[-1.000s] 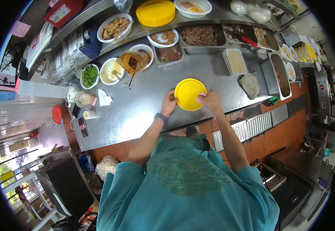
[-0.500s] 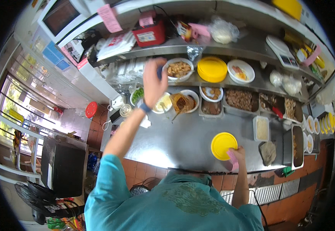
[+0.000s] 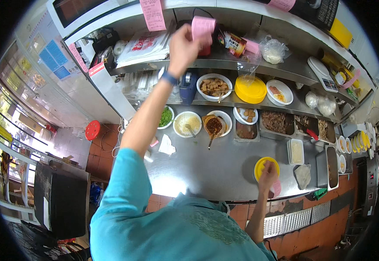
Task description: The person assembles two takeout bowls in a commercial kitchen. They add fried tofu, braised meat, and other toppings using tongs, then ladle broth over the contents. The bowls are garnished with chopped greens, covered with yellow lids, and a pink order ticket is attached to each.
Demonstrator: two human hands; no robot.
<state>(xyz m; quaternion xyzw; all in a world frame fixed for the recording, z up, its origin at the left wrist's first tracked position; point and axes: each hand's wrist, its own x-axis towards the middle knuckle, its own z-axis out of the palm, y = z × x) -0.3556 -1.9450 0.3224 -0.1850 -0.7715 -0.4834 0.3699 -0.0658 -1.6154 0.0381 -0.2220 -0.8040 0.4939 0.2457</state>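
At the upper shelf, my left hand (image 3: 184, 48) has its fingers closed at the lower edge of a pink paper slip (image 3: 203, 27), which stands in front of a red box-like device (image 3: 205, 51). A blue device (image 3: 188, 88) stands on the shelf below that wrist. Low on the right, my right hand (image 3: 267, 176) is over a round yellow lid (image 3: 259, 166) on the steel counter. Another pink paper slip (image 3: 276, 188) hangs from this hand, beside the lid. The right fingertips are partly hidden by the hand.
Bowls of chopped greens (image 3: 166, 116), pale minced food (image 3: 186, 124) and dark chili sauce (image 3: 214, 125) line the counter's back. Meat trays (image 3: 276, 122) continue rightward. The middle shelf holds a bowl of chunks (image 3: 214, 87) and a yellow lid-topped tub (image 3: 250, 89). A clear container (image 3: 295, 152) sits right.
My left hand has risen from beside the blue device to the pink slip on the upper shelf. My right hand has moved from the yellow lid's edge to over it, still with its slip.
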